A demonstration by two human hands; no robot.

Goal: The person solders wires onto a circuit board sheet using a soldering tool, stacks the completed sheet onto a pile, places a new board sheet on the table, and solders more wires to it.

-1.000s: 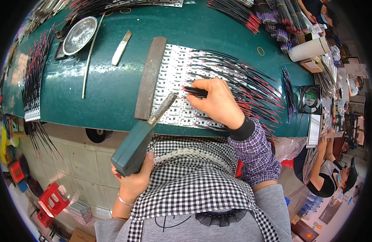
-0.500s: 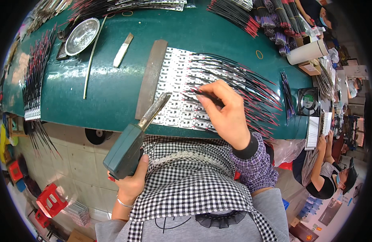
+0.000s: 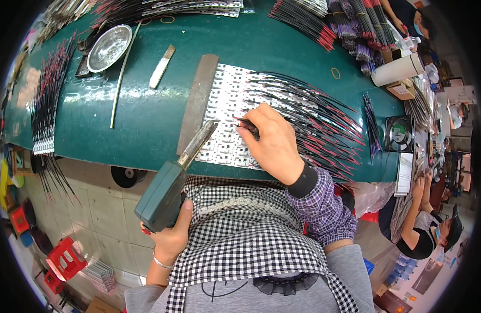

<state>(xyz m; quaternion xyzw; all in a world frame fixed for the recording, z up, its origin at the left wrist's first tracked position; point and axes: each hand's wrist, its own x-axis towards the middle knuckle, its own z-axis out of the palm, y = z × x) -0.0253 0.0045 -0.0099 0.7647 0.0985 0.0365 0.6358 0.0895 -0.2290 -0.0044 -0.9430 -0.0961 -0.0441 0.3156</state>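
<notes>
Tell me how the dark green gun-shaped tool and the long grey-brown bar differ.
The dark green gun-shaped tool has a bulky body and narrow tip; the long grey-brown bar is plain and straight.
The tool is held in the left hand; the bar lies along the white board sheet.
Both slant toward upper right.

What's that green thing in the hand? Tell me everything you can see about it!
The green tool has a boxy, dark green body that looks like plastic. A long, narrow grey barrel, metal-looking and stained, sticks out of its front. It slants, with the barrel pointing up and to the right. In the picture its tip lies over the white sheet of boards, but I can't tell whether they touch. The left hand grips it from below, hiding part of it.
</notes>
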